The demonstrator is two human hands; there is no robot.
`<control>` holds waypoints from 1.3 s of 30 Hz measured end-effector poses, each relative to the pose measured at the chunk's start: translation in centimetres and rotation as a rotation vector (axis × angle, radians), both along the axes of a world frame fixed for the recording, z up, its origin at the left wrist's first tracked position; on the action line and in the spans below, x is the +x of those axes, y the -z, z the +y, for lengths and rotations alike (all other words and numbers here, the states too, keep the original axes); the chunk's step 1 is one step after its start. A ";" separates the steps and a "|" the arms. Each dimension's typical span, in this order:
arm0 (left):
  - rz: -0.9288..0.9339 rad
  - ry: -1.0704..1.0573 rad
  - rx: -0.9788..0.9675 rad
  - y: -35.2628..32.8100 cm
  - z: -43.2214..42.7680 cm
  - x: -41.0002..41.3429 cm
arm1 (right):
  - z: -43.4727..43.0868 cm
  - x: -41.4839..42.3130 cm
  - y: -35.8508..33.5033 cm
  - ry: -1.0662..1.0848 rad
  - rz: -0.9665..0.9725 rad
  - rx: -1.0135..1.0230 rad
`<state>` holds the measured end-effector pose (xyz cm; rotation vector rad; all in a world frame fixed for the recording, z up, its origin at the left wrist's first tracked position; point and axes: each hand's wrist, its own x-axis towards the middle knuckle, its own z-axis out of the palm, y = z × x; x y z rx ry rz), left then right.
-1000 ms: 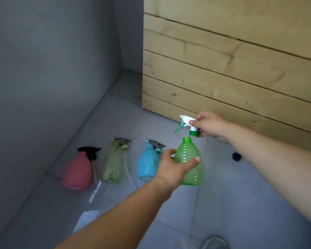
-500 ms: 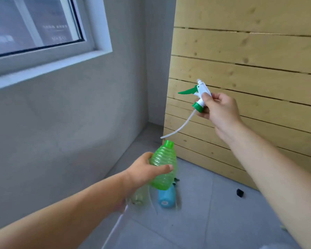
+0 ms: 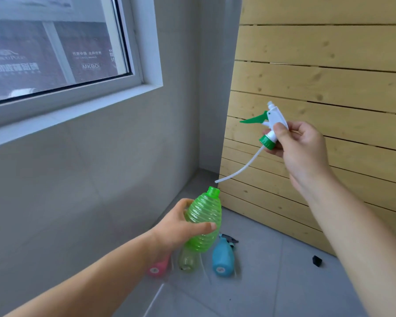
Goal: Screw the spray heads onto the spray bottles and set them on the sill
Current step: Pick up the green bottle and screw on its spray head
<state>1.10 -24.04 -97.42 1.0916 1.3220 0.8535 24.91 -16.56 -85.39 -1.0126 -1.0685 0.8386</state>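
My left hand (image 3: 178, 227) grips a ribbed green spray bottle (image 3: 204, 221), tilted with its uncapped neck pointing up and to the right. My right hand (image 3: 295, 145) holds a white spray head (image 3: 271, 124) with a green trigger and green collar, up and to the right of the bottle. Its white dip tube (image 3: 238, 168) hangs outside the bottle, the tip just above the neck. The white window sill (image 3: 78, 110) runs across the upper left.
On the grey floor lie a blue bottle (image 3: 223, 259), a pale green bottle (image 3: 188, 259) and a pink bottle (image 3: 158, 268), partly hidden by my left hand. A small black piece (image 3: 317, 260) lies by the wooden slat wall (image 3: 329, 88).
The view has risen from the floor to the window. My right hand has pulled the spray head up and out of the green bottle, freeing the tube. Both hands are higher.
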 end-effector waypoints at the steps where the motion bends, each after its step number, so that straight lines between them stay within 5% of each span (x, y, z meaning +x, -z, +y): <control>1: 0.000 0.005 0.002 0.0 0.0 0.0 | 0.0 0.1 0.2 -0.008 0.003 -0.011; 10: 0.082 0.136 0.052 -0.7 0.5 0.6 | -0.4 -1.8 2.5 -0.226 -0.071 -0.144; 24: -0.145 0.202 0.016 -2.4 0.1 0.6 | -1.4 -2.1 5.2 -0.641 -0.306 -0.240; 32: -0.216 0.240 0.003 -2.8 0.2 0.1 | -0.8 -1.2 5.2 -0.848 -0.167 -0.303; 39: -0.278 0.244 -0.038 -2.8 0.2 0.4 | -0.8 -1.6 5.3 -0.825 -0.200 -0.272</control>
